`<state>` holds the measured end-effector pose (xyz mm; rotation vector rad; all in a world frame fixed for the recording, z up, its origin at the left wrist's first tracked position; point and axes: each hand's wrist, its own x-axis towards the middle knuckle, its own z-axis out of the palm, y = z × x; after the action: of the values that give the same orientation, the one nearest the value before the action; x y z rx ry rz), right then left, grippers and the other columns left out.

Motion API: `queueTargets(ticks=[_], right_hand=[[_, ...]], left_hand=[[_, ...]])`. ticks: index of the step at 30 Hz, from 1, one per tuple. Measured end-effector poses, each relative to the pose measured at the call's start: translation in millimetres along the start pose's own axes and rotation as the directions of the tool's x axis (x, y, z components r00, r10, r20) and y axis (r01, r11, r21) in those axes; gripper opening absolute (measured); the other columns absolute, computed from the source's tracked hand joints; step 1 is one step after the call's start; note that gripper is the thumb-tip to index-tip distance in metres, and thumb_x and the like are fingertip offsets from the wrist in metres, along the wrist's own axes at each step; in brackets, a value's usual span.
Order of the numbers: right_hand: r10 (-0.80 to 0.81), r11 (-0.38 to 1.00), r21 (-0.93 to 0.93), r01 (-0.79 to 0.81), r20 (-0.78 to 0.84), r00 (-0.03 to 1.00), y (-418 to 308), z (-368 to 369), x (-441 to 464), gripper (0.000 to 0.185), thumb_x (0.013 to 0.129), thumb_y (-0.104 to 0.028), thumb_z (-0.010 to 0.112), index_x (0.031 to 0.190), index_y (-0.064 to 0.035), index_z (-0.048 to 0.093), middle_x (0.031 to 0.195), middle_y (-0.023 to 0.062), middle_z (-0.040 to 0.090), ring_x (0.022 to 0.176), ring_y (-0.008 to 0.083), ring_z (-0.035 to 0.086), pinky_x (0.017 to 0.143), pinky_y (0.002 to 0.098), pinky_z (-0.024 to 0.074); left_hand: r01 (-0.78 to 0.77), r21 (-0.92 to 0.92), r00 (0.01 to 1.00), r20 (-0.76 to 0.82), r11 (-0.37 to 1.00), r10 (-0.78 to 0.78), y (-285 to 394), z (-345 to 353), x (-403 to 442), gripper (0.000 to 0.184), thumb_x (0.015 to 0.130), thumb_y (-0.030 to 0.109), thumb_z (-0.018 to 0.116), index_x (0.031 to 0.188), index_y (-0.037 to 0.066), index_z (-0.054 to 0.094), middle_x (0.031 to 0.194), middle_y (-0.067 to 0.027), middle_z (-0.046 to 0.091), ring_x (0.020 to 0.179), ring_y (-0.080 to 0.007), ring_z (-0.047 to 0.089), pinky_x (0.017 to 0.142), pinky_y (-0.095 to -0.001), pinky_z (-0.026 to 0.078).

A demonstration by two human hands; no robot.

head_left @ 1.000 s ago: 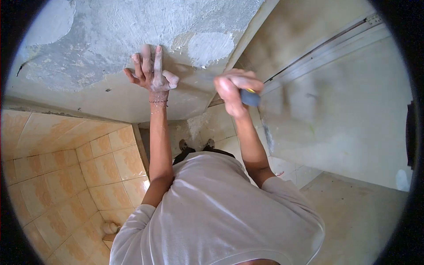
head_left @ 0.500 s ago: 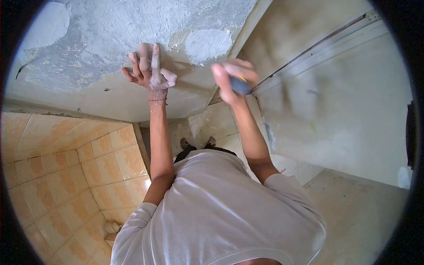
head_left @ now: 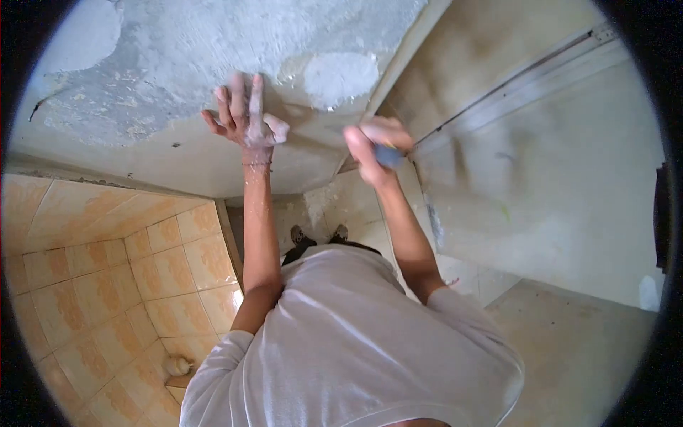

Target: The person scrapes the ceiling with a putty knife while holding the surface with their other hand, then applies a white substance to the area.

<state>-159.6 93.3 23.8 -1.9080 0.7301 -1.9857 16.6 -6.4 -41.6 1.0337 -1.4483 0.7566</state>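
Note:
Dusted with white powder, my left hand [head_left: 245,121] presses against the wall [head_left: 213,167] with its fingers spread, holding nothing. My right hand [head_left: 377,146] is closed around the blue-grey handle of a scraper-like tool [head_left: 388,155], with a bit of yellow on the handle. Motion smears this hand, and the tool's working end is too blurred to make out. It is to the right of my left hand, near the wall's right-hand edge. Above my left hand, the wall's surface is a rough grey patch [head_left: 185,57] with whitish areas.
A doorway frame [head_left: 512,78] and a pale panel [head_left: 541,192] stand on the right. Orange-patterned tiles [head_left: 174,252] cover the lower left. White debris [head_left: 320,203] lies on the floor near my shoes [head_left: 340,233]. A small rounded object [head_left: 178,365] sits by the tiled wall.
My right hand has moved slightly down, still gripping the tool. My left hand stays on the wall, and the view has shifted slightly.

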Motion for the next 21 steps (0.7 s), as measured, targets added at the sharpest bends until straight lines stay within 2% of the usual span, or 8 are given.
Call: queueTargets(ticks=[4, 6, 9, 13, 16, 18, 20, 21], right_hand=[[-0.180, 0.947, 0.260, 0.188, -0.052, 0.982, -51.2, -4.1, 10.3, 0.044, 0.080, 0.003, 0.058, 0.054, -0.0072, 0.025, 0.044, -0.0013, 0.035, 0.035, 0.0109, 0.030, 0.035, 0.0246, 0.0219], [-0.255, 0.955, 0.133, 0.263, -0.075, 0.964, 1.9, 5.9, -3.2, 0.041, 0.081, 0.001, 0.058, 0.054, -0.0081, 0.028, 0.045, -0.0012, 0.036, 0.036, 0.0110, 0.032, 0.036, 0.0247, 0.0236], [0.026, 0.952, -0.295, -0.085, -0.200, 0.980, 49.6, 10.3, -35.6, 0.038, 0.080, 0.001, 0.057, 0.055, -0.0091, 0.031, 0.046, -0.0015, 0.038, 0.037, 0.0109, 0.034, 0.036, 0.0244, 0.0260], [-0.042, 0.973, 0.224, 0.056, -0.064, 0.997, -12.9, -0.1, -8.0, 0.034, 0.083, -0.001, 0.054, 0.056, -0.0089, 0.034, 0.046, -0.0001, 0.040, 0.036, 0.0126, 0.034, 0.036, 0.0267, 0.0280], [-0.155, 0.932, 0.306, 0.195, -0.152, 0.976, -46.8, -6.5, 14.4, 0.034, 0.084, -0.001, 0.051, 0.056, -0.0093, 0.032, 0.049, 0.0013, 0.042, 0.040, 0.0129, 0.036, 0.039, 0.0268, 0.0307], [-0.222, 0.964, 0.123, 0.235, -0.110, 0.969, -33.3, -11.9, 23.8, 0.037, 0.080, 0.003, 0.056, 0.055, -0.0061, 0.031, 0.046, -0.0006, 0.035, 0.037, 0.0127, 0.031, 0.037, 0.0262, 0.0238], [-0.063, 0.931, -0.363, 0.030, -0.080, 0.995, 20.2, -14.2, 7.3, 0.035, 0.080, -0.002, 0.061, 0.051, -0.0063, 0.043, 0.046, 0.0016, 0.044, 0.037, 0.0118, 0.040, 0.042, 0.0255, 0.0297], [0.269, 0.952, -0.134, -0.275, -0.064, 0.961, 54.8, -23.5, -16.0, 0.022, 0.082, -0.002, 0.062, 0.064, -0.0023, 0.049, 0.058, 0.0020, 0.053, 0.048, 0.0109, 0.043, 0.044, 0.0266, 0.0317]], left_hand=[[0.002, -0.004, 1.000, 0.006, 1.000, -0.002, -0.7, 0.4, -1.9, 0.093, 0.087, 0.073, -0.004, 0.123, 0.017, 0.062, 0.140, -0.0081, 0.049, 0.140, -0.0259, 0.030, 0.117, -0.0473, 0.005], [-0.001, -0.006, 1.000, 0.014, 1.000, 0.001, -1.6, -0.8, 0.3, 0.094, 0.087, 0.074, -0.003, 0.124, 0.017, 0.062, 0.139, -0.0081, 0.049, 0.140, -0.0259, 0.030, 0.117, -0.0472, 0.005], [0.012, -0.017, 0.998, 0.060, 1.000, -0.011, 2.1, -10.2, -3.8, 0.094, 0.086, 0.074, -0.003, 0.124, 0.017, 0.061, 0.139, -0.0081, 0.049, 0.140, -0.0259, 0.030, 0.118, -0.0471, 0.005], [0.006, 0.018, 1.000, 0.030, 1.000, -0.007, -12.2, -2.8, -5.9, 0.093, 0.087, 0.073, -0.002, 0.124, 0.017, 0.061, 0.139, -0.0081, 0.050, 0.139, -0.0259, 0.030, 0.118, -0.0469, 0.005], [-0.004, 0.008, 0.999, 0.038, 1.000, 0.003, -15.4, -0.2, -7.4, 0.093, 0.088, 0.072, -0.003, 0.122, 0.016, 0.062, 0.138, -0.0080, 0.050, 0.139, -0.0267, 0.030, 0.118, -0.0472, 0.006], [0.010, -0.006, 1.000, -0.017, 1.000, -0.010, -16.0, 3.4, -7.3, 0.093, 0.087, 0.073, -0.003, 0.121, 0.016, 0.063, 0.137, -0.0078, 0.051, 0.139, -0.0268, 0.031, 0.118, -0.0473, 0.006], [0.018, 0.001, 1.000, 0.011, 1.000, -0.018, -17.1, 0.1, -7.2, 0.094, 0.087, 0.073, -0.004, 0.122, 0.017, 0.063, 0.136, -0.0079, 0.052, 0.139, -0.0266, 0.032, 0.118, -0.0473, 0.006], [0.025, 0.007, 0.999, 0.032, 1.000, -0.025, -16.6, -1.5, -8.3, 0.094, 0.087, 0.073, -0.004, 0.122, 0.017, 0.063, 0.136, -0.0080, 0.053, 0.138, -0.0263, 0.032, 0.117, -0.0473, 0.006]])
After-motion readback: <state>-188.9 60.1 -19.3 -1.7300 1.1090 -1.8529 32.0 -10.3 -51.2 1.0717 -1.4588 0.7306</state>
